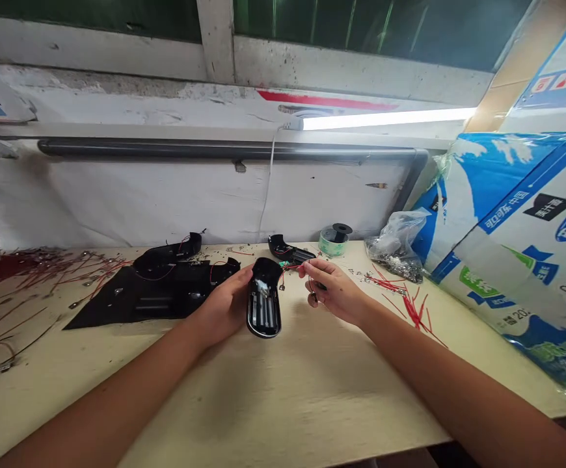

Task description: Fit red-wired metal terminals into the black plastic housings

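Observation:
My left hand [229,300] is closed round the side of a glossy black plastic housing [263,302], its hollow inside facing me. A small green circuit board [282,264] shows at the housing's upper right edge, with red wires [293,265] running from it. Those wires are pinched between the thumb and finger of my right hand [329,286]. Below its fingers hangs a small round metal piece [313,299]. A dark bit under the curled fingers is too hidden to name. Both hands are above the table, apart from each other.
More black housings [168,255] lie on a black sheet [112,302] at left, and another housing [290,250] lies behind my hands. Loose red wires [417,312] are on the right, near a bag of metal parts [397,250], a tape roll [333,244] and a large blue-white carton [522,227].

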The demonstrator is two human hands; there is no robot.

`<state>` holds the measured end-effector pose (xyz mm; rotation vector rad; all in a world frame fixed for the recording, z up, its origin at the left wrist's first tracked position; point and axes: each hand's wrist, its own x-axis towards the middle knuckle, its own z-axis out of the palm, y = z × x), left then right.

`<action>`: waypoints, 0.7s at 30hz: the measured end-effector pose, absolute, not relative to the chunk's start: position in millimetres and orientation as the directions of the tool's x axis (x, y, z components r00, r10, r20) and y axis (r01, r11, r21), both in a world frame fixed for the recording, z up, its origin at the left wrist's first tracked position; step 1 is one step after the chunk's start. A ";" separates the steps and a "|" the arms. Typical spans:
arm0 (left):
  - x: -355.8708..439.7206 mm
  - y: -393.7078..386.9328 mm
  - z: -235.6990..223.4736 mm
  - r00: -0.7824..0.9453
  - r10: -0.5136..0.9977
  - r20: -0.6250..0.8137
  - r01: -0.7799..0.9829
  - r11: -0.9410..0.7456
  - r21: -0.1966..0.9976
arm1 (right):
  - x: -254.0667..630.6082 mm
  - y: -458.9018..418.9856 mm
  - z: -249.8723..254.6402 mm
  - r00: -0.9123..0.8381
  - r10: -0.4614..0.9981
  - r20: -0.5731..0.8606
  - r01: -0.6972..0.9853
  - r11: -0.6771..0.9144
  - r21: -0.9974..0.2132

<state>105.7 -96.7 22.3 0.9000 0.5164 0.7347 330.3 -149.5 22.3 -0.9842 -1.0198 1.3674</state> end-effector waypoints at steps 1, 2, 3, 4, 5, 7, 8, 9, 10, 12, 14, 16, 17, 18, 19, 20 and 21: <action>105.9 -96.6 22.6 0.619 0.776 -0.120 -0.356 0.414 0.838 | 329.7 -151.3 21.2 -0.080 0.997 -0.010 -0.285 -0.032 -0.958; 106.0 -96.7 22.2 0.591 0.794 -0.145 -0.357 0.419 0.835 | 329.2 -152.9 20.3 -0.116 0.993 -0.015 -0.299 -0.049 -0.953; 106.1 -96.6 21.2 0.564 0.808 -0.171 -0.356 0.425 0.833 | 328.9 -154.3 19.6 -0.146 0.989 -0.019 -0.317 -0.065 -0.946; 106.3 -96.4 19.7 0.541 0.818 -0.195 -0.352 0.431 0.831 | 328.4 -155.5 19.0 -0.171 0.985 -0.023 -0.332 -0.079 -0.940; 106.6 -96.0 17.7 0.520 0.827 -0.215 -0.350 0.436 0.829 | 327.7 -156.5 18.5 -0.193 0.981 -0.025 -0.339 -0.091 -0.936; 107.6 -94.7 13.3 0.480 0.843 -0.243 -0.349 0.437 0.829 | 325.7 -157.8 17.9 -0.220 0.975 -0.025 -0.325 -0.097 -0.941; 108.2 -94.1 11.4 0.459 0.853 -0.249 -0.351 0.431 0.831 | 324.4 -158.3 17.8 -0.226 0.974 -0.023 -0.313 -0.095 -0.945; 108.7 -93.9 10.0 0.443 0.861 -0.249 -0.352 0.423 0.835 | 323.1 -158.6 17.8 -0.228 0.974 -0.019 -0.303 -0.089 -0.949; 109.0 -94.2 9.4 0.439 0.864 -0.246 -0.350 0.416 0.839 | 322.0 -158.9 17.8 -0.227 0.974 -0.014 -0.296 -0.083 -0.951; 109.2 -96.7 10.7 0.460 0.855 -0.238 -0.340 0.418 0.843 | 320.1 -159.2 17.9 -0.222 0.975 -0.009 -0.292 -0.075 -0.954; 108.8 -101.0 14.7 0.503 0.822 -0.266 -0.312 0.460 0.831 | 319.0 -158.9 17.6 -0.226 0.974 -0.003 -0.282 -0.069 -0.957; 108.2 -105.5 19.3 0.556 0.771 -0.309 -0.273 0.521 0.809 | 318.6 -158.1 16.8 -0.237 0.971 0.005 -0.267 -0.060 -0.962; 108.0 -107.4 21.2 0.570 0.757 -0.319 -0.260 0.535 0.804 | 318.7 -157.6 16.2 -0.241 0.970 0.006 -0.263 -0.059 -0.963; 107.9 -108.8 22.6 0.571 0.756 -0.319 -0.255 0.533 0.807 | 318.9 -157.0 15.6 -0.242 0.970 0.005 -0.265 -0.061 -0.962; 107.9 -109.9 23.3 0.562 0.768 -0.306 -0.257 0.514 0.818 | 319.1 -156.5 14.9 -0.241 0.971 0.002 -0.271 -0.065 -0.960; 108.0 -110.7 23.5 0.541 0.791 -0.286 -0.267 0.484 0.833 | 319.4 -156.1 14.1 -0.236 0.972 0.000 -0.279 -0.068 -0.958; 108.3 -111.4 23.3 0.523 0.810 -0.263 -0.274 0.453 0.849 | 319.8 -155.8 13.4 -0.231 0.973 -0.002 -0.285 -0.069 -0.956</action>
